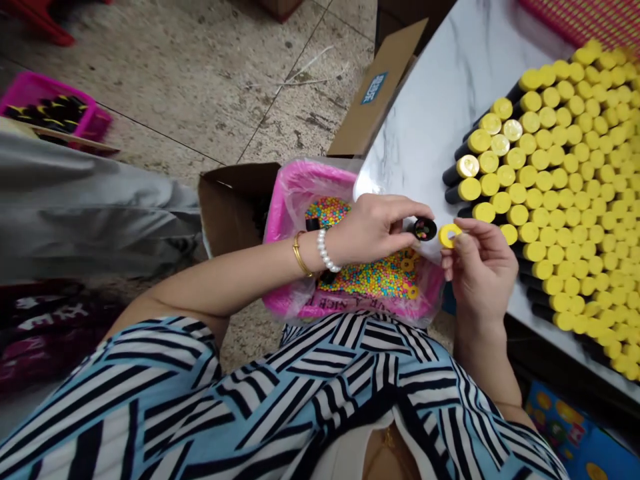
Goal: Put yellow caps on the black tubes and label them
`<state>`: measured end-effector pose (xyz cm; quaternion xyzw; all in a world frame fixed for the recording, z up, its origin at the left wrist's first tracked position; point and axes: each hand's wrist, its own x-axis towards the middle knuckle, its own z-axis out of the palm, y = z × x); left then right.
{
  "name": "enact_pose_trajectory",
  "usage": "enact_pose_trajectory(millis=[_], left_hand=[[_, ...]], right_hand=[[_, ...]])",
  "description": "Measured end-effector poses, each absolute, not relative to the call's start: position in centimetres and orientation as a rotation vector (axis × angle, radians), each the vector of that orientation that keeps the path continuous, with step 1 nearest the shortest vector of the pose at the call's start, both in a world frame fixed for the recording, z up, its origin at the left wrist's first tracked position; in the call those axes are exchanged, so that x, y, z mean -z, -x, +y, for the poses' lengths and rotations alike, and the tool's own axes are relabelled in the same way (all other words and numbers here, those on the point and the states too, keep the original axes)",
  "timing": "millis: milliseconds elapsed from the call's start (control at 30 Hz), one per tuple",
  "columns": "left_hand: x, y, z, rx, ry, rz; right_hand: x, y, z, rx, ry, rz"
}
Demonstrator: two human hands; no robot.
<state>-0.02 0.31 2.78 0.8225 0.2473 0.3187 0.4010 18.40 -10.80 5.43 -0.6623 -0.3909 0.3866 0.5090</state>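
Note:
Between the thumb and fingers of my left hand (pixel 367 230) is a small black tube (pixel 425 229), its round mouth facing up with a few coloured bits inside. My right hand (pixel 483 267) pinches a yellow cap (pixel 450 236) with a pale centre, just right of the tube and apart from it. Below my left hand, a pink basin (pixel 273 230) lined with clear plastic holds many small coloured beads (pixel 367 280). Some yellow caps (pixel 412 292) and dark tubes lie among the beads.
Rows of black tubes with yellow caps (pixel 550 173) stand on the marble-patterned table (pixel 425 113) to the right. A pink basket (pixel 585 23) is at its back. Open cardboard boxes (pixel 377 87) flank the basin. Another person's grey-clad leg (pixel 95 207) is at left, near a pink crate (pixel 50 107).

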Motion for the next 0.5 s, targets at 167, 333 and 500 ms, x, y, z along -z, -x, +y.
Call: enact_pose_trajectory(millis=[167,333,500], left_hand=[[-1.9,-0.5,1.1,-0.780,-2.071,0.633],[-1.6,-0.4,0.9,-0.798,-2.057,0.635],[-1.4,-0.3,0.9,-0.820,-2.032,0.619]], right_hand=[[-4.9,-18.3,-9.2,-0.956,1.613,-1.053],[-4.9,-17.3,-8.5,-1.081,1.665,-1.033],[-5.2,-17.3,-8.2,-1.167,1.654,-1.026]])
